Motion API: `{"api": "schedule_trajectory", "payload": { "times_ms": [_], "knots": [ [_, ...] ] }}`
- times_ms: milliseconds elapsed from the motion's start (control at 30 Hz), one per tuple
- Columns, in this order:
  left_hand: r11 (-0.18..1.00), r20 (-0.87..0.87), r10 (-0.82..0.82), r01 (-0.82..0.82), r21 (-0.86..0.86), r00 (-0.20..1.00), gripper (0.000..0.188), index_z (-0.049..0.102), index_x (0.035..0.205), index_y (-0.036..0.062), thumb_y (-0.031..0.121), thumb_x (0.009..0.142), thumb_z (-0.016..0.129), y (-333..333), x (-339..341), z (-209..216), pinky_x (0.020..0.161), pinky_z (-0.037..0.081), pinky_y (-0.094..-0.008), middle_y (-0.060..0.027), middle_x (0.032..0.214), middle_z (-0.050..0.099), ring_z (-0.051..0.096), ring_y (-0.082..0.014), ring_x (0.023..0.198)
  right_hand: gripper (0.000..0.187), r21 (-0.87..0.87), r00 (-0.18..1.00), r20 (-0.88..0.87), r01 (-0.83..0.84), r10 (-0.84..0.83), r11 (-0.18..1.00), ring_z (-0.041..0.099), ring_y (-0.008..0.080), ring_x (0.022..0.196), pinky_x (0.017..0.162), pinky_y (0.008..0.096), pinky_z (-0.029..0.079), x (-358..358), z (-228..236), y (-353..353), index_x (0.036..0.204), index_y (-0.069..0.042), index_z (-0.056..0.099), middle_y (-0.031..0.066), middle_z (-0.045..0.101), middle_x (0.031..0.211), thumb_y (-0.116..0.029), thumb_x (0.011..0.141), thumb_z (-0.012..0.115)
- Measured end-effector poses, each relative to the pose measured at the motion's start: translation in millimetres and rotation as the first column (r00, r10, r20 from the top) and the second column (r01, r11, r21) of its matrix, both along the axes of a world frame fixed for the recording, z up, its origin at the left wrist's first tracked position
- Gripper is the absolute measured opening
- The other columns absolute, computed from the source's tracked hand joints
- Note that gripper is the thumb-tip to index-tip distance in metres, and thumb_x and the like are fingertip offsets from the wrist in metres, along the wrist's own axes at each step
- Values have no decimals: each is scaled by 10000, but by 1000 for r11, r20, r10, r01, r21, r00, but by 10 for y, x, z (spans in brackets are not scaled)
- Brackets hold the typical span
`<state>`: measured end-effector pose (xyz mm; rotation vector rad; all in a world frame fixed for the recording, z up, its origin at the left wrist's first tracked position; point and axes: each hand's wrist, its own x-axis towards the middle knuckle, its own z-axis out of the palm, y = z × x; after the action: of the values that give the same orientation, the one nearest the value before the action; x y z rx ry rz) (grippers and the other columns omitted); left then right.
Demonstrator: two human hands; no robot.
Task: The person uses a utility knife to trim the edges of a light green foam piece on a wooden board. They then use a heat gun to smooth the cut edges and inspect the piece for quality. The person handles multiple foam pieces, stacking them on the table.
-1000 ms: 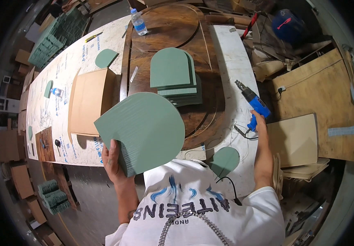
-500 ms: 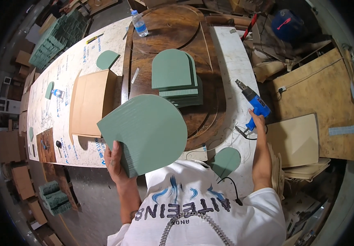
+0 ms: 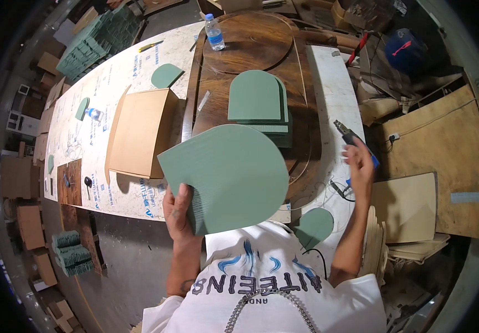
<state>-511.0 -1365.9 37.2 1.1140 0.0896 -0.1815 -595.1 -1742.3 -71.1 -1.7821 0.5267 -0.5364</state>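
My left hand (image 3: 177,215) grips a flat green panel (image 3: 236,175) by its lower left edge, thumb on top. The panel has one rounded end and is tilted in front of my chest. A blue heat gun (image 3: 347,135) with a dark nozzle lies on the right side of the white table. Over it is my right hand (image 3: 360,164), fingers apart and holding nothing; it partly hides the tool, so I cannot tell whether they touch. Beyond the held panel, a stack of similar green panels (image 3: 254,97) sits on a dark brown wooden top (image 3: 211,83).
A cardboard box (image 3: 139,133) stands left of the wooden top. A water bottle (image 3: 214,33) stands at the far end. Another green panel (image 3: 314,226) lies near my right forearm, beside a cable (image 3: 342,191). Cream sheets (image 3: 406,208) lean at the right.
My right hand has let go of the heat gun's handle and its fingers have spread. My left hand still holds the green panel. The whole view has shifted slightly.
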Motion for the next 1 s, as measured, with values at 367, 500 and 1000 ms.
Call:
{"api": "schedule_trajectory", "payload": {
  "times_ms": [367, 500, 1000],
  "knots": [
    [999, 103, -36, 32, 37, 994, 398, 536, 1201, -29, 245, 916, 591, -162, -71, 178, 847, 449, -245, -84, 1081, 628, 599, -123, 946, 1081, -333, 780, 289, -462, 555, 822, 541, 312, 1188, 965, 373, 460, 88, 1264, 1305, 1407, 88, 298, 238, 476, 1354, -428, 615, 823],
    [994, 140, -53, 39, 99, 989, 425, 523, 1214, -44, 269, 927, 538, -139, -61, 140, 833, 486, -250, -111, 1077, 627, 621, -151, 946, 993, -326, 799, 302, -427, 521, 844, 509, 365, 1224, 988, 423, 459, 62, 1270, 1325, 1367, 63, 393, 220, 469, 1371, -475, 632, 791],
    [993, 200, 0, -23, 115, 980, 415, 534, 1220, -32, 271, 936, 527, -151, -126, 206, 839, 470, -244, -98, 1060, 624, 602, -129, 952, 961, -457, 838, 375, -204, 396, 866, 649, 252, 975, 793, 309, 530, 1, 1239, 1430, 1246, 106, 529, 216, 641, 1107, -526, 575, 802]
  ]
}}
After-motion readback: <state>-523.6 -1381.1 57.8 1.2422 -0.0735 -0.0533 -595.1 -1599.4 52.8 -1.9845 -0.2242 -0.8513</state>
